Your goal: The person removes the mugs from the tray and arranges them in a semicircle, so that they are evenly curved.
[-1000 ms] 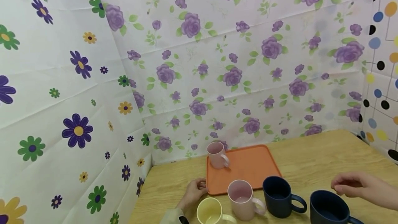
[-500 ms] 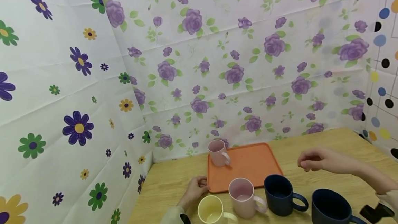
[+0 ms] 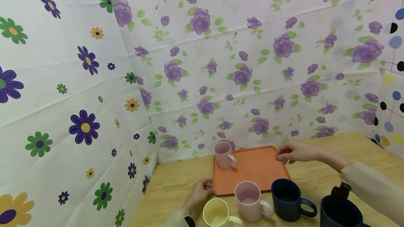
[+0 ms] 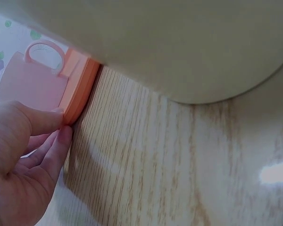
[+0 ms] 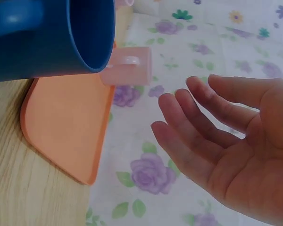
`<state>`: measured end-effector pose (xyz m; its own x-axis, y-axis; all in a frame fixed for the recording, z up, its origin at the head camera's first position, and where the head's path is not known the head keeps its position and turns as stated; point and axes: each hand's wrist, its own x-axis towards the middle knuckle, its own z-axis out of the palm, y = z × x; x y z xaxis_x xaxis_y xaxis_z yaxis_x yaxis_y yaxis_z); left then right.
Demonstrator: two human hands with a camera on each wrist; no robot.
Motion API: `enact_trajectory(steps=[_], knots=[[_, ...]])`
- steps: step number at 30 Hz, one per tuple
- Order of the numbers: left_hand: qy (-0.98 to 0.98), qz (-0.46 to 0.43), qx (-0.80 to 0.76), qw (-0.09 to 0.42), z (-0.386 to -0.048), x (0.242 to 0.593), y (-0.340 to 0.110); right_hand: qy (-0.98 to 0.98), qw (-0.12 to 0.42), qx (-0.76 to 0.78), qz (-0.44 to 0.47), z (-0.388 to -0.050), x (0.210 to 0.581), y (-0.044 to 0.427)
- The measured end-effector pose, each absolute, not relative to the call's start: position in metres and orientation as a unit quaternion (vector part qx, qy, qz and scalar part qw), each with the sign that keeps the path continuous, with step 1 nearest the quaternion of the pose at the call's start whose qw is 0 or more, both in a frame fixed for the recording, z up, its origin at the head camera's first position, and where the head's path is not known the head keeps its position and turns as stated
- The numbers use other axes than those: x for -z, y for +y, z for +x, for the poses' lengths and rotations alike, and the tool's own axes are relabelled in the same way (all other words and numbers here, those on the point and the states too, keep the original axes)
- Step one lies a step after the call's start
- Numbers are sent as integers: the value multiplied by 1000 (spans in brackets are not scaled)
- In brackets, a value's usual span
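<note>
An orange tray (image 3: 257,172) lies on the wooden table, with a pink mug (image 3: 223,157) upright at its far left corner. At the tray's left edge, my left hand (image 3: 201,191) pinches the rim between thumb and fingers; the left wrist view shows this thumb (image 4: 45,121) on top of the rim. My right hand (image 3: 295,152) hovers by the tray's far right corner. Its fingers (image 5: 179,127) are loosely bent and hold nothing; in the right wrist view they stand apart from the tray.
In front of the tray stand a yellow mug (image 3: 216,214), another pink mug (image 3: 247,204), a navy mug (image 3: 285,202) and a second navy mug (image 3: 339,216) under the right sleeve (image 3: 369,181). Flowered cloth (image 3: 202,80) hangs behind the table, with more cloth at both sides.
My right hand has moved left and away from me, from above the right navy mug to the tray's right side. The left hand stays at the tray's edge.
</note>
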<state>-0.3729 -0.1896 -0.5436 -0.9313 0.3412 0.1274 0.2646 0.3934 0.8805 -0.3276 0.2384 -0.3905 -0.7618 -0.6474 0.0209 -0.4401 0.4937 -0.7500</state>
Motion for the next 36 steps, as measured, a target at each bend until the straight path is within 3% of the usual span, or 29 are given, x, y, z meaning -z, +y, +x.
enact_trajectory(steps=[9, 24, 36], knots=[[840, 174, -513, 46, -375, 543, -189, 852, 160, 423, -263, -366, 394, 203], [830, 174, -529, 42, -377, 550, -193, 883, 138, 420, -158, -419, 415, 121], [838, 180, -514, 29, -377, 552, -191, 875, 235, 401, -135, -431, 435, 69]])
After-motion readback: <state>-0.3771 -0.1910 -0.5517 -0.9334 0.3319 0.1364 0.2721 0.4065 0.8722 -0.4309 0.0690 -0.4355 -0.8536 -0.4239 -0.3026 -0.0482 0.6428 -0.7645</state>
